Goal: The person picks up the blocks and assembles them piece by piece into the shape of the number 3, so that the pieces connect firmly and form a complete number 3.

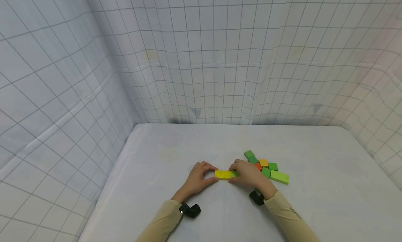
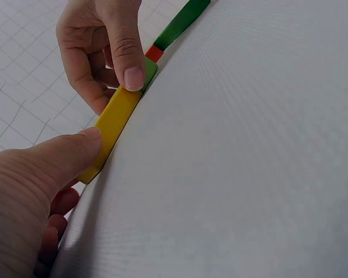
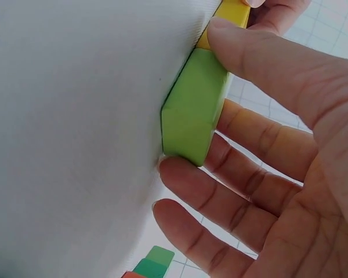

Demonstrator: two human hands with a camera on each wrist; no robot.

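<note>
A yellow block (image 1: pixel 222 175) lies on the white table, end to end with a light green block (image 3: pixel 197 92); a faint seam crosses the yellow in the head view. My left hand (image 1: pixel 197 179) pinches the yellow block's far left end between thumb and fingers. My right hand (image 1: pixel 248 174) grips around the joint of the two blocks. Its thumb lies over the joint with the tip on the yellow, and other fingers touch the green block's back side and end. The right index fingertip is hidden in the right wrist view.
Right of my right hand lie loose blocks: a long light green block (image 1: pixel 279 177), an orange block (image 1: pixel 263 163), a red block (image 1: pixel 258 166) and several green blocks (image 1: pixel 249 154). One green piece is partly hidden under the right wrist. Grid-patterned curtains (image 1: pixel 201 60) surround the table.
</note>
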